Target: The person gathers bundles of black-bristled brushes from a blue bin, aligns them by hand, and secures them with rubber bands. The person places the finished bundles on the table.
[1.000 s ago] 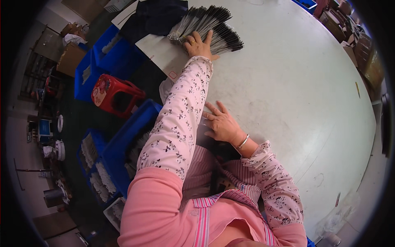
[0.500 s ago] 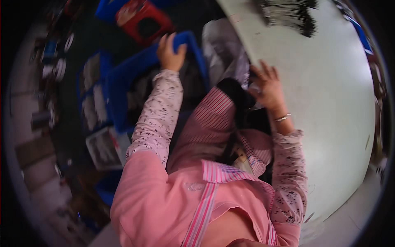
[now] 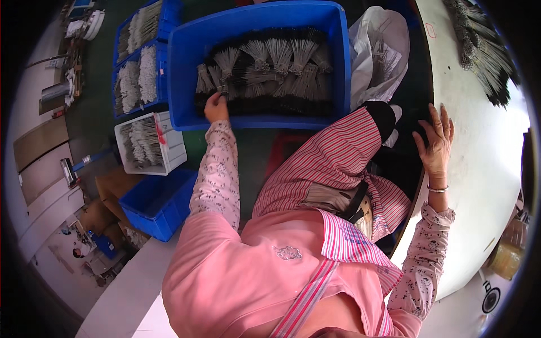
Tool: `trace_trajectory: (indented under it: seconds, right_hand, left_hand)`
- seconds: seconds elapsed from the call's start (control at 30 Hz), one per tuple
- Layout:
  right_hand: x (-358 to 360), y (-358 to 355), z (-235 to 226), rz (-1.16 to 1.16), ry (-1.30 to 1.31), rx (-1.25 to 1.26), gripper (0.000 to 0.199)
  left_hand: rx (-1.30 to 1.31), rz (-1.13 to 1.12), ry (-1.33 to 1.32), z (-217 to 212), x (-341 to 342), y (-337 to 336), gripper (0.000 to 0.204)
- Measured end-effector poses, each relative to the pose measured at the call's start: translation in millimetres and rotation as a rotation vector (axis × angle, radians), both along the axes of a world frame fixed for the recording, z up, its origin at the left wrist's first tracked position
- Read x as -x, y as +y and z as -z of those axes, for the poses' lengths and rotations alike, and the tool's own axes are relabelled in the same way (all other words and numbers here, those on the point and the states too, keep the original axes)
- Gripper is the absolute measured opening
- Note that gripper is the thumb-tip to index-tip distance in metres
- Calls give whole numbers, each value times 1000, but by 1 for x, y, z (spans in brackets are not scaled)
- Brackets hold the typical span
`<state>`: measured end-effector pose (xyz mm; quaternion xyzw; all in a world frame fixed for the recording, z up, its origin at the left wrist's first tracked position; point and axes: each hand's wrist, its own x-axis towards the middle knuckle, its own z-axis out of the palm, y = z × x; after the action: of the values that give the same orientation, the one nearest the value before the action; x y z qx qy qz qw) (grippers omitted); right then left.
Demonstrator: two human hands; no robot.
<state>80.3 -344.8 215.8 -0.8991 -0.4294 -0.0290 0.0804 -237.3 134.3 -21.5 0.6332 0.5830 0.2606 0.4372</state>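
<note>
My left hand point(image 3: 217, 108) reaches over the near side of a large blue bin point(image 3: 259, 122). Its fingers are closed at the lower end of a bundle of thin wires point(image 3: 221, 80), pale at the top and dark lower down. Several more tied wire bundles point(image 3: 280, 54) lie packed in rows inside this bin. On the left edge of the pale table point(image 3: 479, 169) rests my right hand point(image 3: 437, 143), fingers spread and holding nothing.
More dark wire bundles point(image 3: 483, 50) lie on the table's far part. Beside the bin is a white plastic sack point(image 3: 360, 62). To the left stand blue crates point(image 3: 160, 73) of pale bundles, a white crate point(image 3: 176, 147) and a smaller blue bin point(image 3: 163, 222).
The view has swung, bringing the large bin fully into sight. My left hand has gone from the bin's far rim to the bundles at its near left. My right hand stays by the table edge.
</note>
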Motion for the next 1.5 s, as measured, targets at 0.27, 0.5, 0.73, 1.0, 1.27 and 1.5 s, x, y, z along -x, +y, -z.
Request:
trace_trajectory:
  seconds: [0.27,0.5,0.73,1.0,1.27,1.5]
  right_hand:
    - [-6,8,2,14,42,-18,20]
    - [-7,9,0,28,78,-9,19]
    - [-8,8,3,5,99,-10,16]
    - [-9,9,4,-17,82,34,15]
    - [-10,13,0,-25,79,52,15]
    - [-8,12,-2,12,98,18,16]
  left_hand:
    - [36,455,143,59,-174,-38,61]
    - [319,532,834,29,-261,-78,107]
    - [201,459,1094,44,-277,-95,103]
    - [357,476,1105,36,-272,-74,116]
    - [404,621,1121,48,-267,-57,133]
    - [433,678,983,18,-270,-49,125]
